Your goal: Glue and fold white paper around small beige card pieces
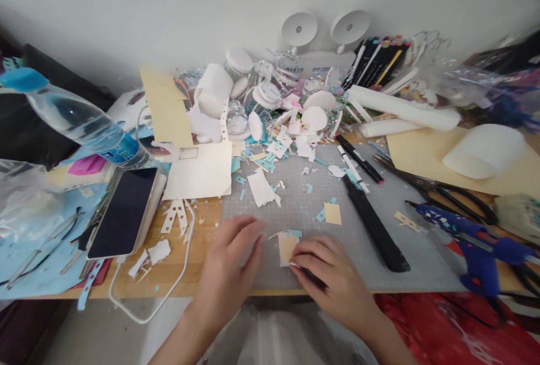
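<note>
My right hand (327,266) is closed around a slim black tool (313,278), mostly hidden by the fingers, so its kind does not show. Those fingertips rest at the edge of a small cream card piece (287,247), which lies on a white piece near the mat's front edge. A thin blue strip (295,233) pokes out behind it. To the left, my left hand (236,252) hovers slightly blurred, thumb and fingers apart and holding nothing. Further back on the grey cutting mat (291,185) lie a cream square (333,213) and a torn white paper piece (261,188).
A black box cutter (375,224), markers (360,158), scissors (447,193) and a blue glue gun (476,235) lie on the right. At left are a phone (124,213), its white cable (185,258) and a water bottle (84,123). Paper scraps pile up (274,106) at the back.
</note>
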A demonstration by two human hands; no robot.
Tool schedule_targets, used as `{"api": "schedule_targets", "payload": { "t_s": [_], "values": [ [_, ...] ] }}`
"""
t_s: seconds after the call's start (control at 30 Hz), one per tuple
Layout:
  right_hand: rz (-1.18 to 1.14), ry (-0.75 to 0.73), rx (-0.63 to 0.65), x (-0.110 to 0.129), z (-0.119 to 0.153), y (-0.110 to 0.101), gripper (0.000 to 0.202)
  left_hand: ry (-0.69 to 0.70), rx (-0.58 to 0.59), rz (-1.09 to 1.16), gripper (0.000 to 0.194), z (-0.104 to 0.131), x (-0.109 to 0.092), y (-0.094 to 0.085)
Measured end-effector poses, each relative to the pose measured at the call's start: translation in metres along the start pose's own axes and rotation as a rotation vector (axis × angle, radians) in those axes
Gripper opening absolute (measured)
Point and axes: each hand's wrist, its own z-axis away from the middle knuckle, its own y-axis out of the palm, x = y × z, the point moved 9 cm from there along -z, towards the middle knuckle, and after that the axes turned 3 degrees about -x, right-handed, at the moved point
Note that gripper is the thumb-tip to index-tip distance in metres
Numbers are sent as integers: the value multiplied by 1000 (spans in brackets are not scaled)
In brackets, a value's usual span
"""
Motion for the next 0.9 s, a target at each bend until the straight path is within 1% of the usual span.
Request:
{"api": "schedule_targets", "payload": {
  "t_s": [0.03, 0.1, 0.17, 0.2, 0.27, 0.37, 0.43, 0.47, 0.53, 0.57, 0.63, 0.67, 0.7, 0.73, 0.77, 0.8, 0.83, 0.87, 0.9],
  "values": [
    [-5, 5, 2, 0, 0, 0, 13, -15, 43, 9, 25, -6, -1, 14],
    [-18, 15, 6, -1, 0, 0, 13, -32, 174, -22, 21, -13, -4, 43],
    [-28, 26, 9, -1, 0, 0, 13, -30, 247, -55, 12, -18, -7, 61],
    [-33, 31, 11, -2, 0, 0, 12, -30, 267, -72, 7, -19, -8, 66],
    [-39, 33, 7, -2, 0, 0, 12, -36, 284, -106, 10, -21, -10, 71],
    [-53, 20, -6, -1, -1, -2, 13, -67, 275, -159, 15, -25, -7, 67],
    [-66, 15, -13, -1, -1, -3, 13, -101, 236, -193, 15, -29, 0, 56],
    [-73, 15, -14, -1, -1, -3, 13, -122, 207, -211, 14, -32, 5, 47],
    [-86, 20, -18, -1, -1, -4, 12, -167, 131, -251, 14, -37, 17, 22],
    [-91, 24, -23, -2, 0, -4, 12, -201, 81, -285, 13, -38, 25, 6],
    [-96, 34, -32, -3, 0, -4, 12, -287, -63, -372, 10, -36, 43, -33],
    [-97, 39, -36, -4, 0, -4, 12, -319, -126, -414, 13, -34, 51, -51],
    [-99, 45, -38, -5, 0, -4, 12, -343, -180, -467, 16, -30, 57, -67],
    [-101, 53, -37, -6, 0, -4, 12, -332, -229, -571, 17, -27, 61, -81],
    [-104, 65, -32, -7, -1, -3, 12, -304, -229, -651, 18, -24, 63, -89],
    [-107, 73, -28, -8, -1, -2, 12, -245, -218, -679, 17, -21, 63, -92],
    [-108, 81, -25, -9, -2, -2, 12, -189, -196, -684, 17, -17, 64, -93],
    [-107, 90, -22, -10, -2, -1, 13, -165, -176, -675, 17, -13, 65, -94],
    [-103, 98, -19, -11, -2, -1, 13, -162, -181, -665, 17, -8, 67, -96]
  ]
}}
